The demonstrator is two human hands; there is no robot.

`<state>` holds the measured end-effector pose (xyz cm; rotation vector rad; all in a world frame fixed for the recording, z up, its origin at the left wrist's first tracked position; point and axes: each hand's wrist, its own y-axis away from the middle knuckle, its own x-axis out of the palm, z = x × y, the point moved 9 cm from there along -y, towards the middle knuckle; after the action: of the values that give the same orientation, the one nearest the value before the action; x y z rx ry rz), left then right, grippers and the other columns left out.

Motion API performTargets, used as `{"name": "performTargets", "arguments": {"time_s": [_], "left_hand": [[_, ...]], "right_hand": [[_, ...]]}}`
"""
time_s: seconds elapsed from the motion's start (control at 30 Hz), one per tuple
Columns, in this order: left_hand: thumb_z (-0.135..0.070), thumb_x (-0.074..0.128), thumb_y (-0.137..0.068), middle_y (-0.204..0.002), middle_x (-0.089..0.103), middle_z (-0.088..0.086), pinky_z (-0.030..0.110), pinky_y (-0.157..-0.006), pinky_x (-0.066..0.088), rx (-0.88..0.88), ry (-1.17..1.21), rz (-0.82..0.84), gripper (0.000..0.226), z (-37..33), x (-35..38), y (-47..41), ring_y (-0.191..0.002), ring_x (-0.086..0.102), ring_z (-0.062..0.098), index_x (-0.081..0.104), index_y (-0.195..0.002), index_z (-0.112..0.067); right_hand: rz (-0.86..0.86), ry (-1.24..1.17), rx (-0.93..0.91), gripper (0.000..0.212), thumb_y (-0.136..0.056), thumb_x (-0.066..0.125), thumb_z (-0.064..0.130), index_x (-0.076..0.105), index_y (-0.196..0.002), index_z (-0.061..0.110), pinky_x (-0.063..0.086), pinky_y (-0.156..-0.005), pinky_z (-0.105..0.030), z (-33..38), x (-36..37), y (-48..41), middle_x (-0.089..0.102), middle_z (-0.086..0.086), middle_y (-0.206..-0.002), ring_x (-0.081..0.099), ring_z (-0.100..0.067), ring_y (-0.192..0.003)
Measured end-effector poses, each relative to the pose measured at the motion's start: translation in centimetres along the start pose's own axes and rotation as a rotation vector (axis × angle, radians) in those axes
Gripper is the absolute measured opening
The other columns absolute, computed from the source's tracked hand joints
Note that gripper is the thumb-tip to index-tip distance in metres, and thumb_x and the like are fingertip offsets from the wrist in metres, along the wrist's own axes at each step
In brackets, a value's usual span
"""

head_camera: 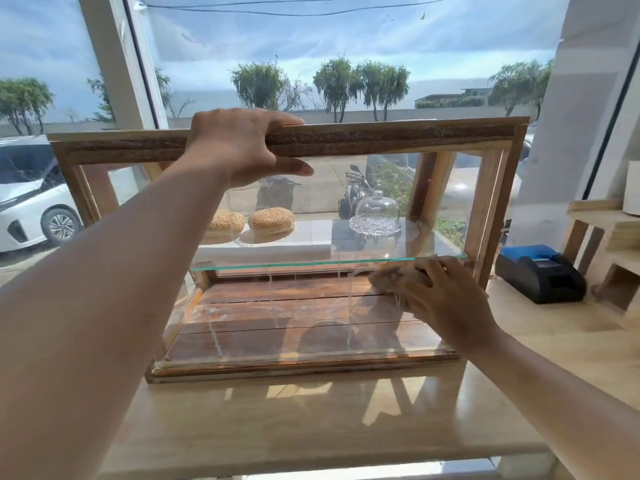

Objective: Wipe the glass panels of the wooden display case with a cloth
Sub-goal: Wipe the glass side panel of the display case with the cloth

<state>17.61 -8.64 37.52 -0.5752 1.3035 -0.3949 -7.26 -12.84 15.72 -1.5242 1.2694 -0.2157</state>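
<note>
The wooden display case (381, 136) stands on a light wooden counter (311, 420) before a window. My left hand (239, 147) grips its top front rail, thumb over the glass. My right hand (446, 299) presses a tan cloth (391, 277) against the lower right of the front glass panel (311, 323), just under the edge of the glass shelf (277, 266). Streaks run down the front glass. Two sesame buns (272, 220) on a white slab and a glass dome on a dish (375, 214) sit on the shelf inside.
A black and blue receipt printer (540, 273) sits on the counter right of the case. Pale wooden stands (602, 237) rise at the far right. Behind the case is a large window with a white frame (117, 64); a white car is outside.
</note>
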Motion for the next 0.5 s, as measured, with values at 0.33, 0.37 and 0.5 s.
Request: {"name": "performTargets", "arguments": {"time_s": [0.33,0.37,0.5], "left_hand": [[-0.098,0.039,-0.056,-0.132,0.060,-0.008,0.035,-0.086,0.039,-0.004,0.022,0.007,0.090,0.0,-0.1,0.1,-0.117,0.056,0.027,0.036,-0.137,-0.060],[-0.098,0.040,-0.056,-0.132,0.060,-0.009,0.035,-0.086,0.039,-0.007,0.025,0.005,0.090,0.1,-0.1,0.1,-0.118,0.055,0.027,0.036,-0.137,-0.060],[-0.099,0.039,-0.055,-0.132,0.060,-0.010,0.034,-0.084,0.039,-0.005,0.027,0.005,0.091,0.2,-0.1,0.0,-0.118,0.055,0.025,0.037,-0.137,-0.060]], "right_hand": [[-0.391,-0.008,0.181,0.030,-0.101,0.061,0.042,0.070,-0.101,0.013,0.048,-0.076,-0.045,-1.1,-5.5,-12.4,0.062,-0.019,-0.106,0.045,-0.035,-0.094],[-0.387,-0.023,0.183,0.031,-0.102,0.060,0.042,0.070,-0.098,0.013,0.048,-0.076,-0.045,-0.3,-5.1,-12.4,0.063,-0.019,-0.106,0.047,-0.036,-0.094],[-0.283,-0.026,0.036,0.009,-0.091,0.075,0.019,0.068,-0.096,0.014,0.050,-0.072,-0.045,4.3,-2.1,-9.9,0.063,-0.015,-0.098,0.056,-0.037,-0.086]]}}
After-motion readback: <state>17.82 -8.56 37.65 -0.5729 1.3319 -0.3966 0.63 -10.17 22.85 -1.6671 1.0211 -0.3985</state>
